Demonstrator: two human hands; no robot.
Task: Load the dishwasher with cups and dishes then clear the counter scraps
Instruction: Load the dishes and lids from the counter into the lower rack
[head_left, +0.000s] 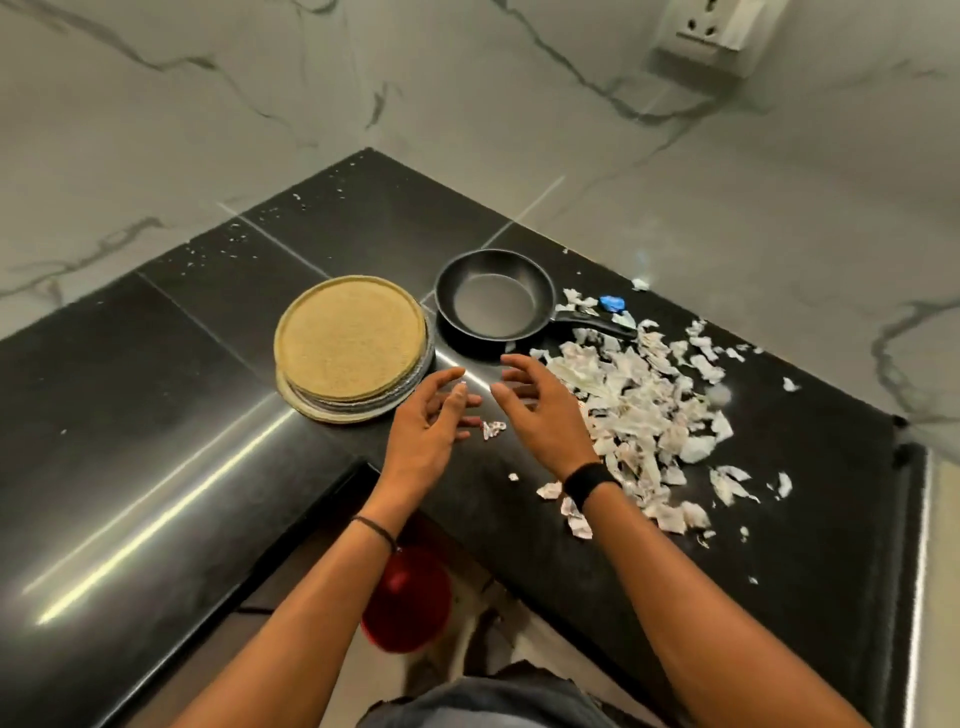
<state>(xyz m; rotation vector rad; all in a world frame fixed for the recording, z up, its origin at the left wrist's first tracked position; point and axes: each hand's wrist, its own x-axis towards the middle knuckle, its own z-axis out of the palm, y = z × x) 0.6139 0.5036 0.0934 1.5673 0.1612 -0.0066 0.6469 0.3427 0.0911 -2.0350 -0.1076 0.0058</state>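
Plates (353, 349) sit stacked at the left on our black counter (156, 374), tan ones on top of grey. Our left hand (426, 426) hovers just right of the stack with fingers spread and empty, a thin band on its wrist. Between our hands lies a small paper scrap (492, 430). Our right hand (540, 410) is likewise open and holds nothing, with a black wristband (589, 482) behind it. Farther back stands an empty black frying pan (493, 297), its handle pointing right. Torn paper scraps (644, 410) spread in a heap at the right. Down below the counter edge is a red bin (408, 597).
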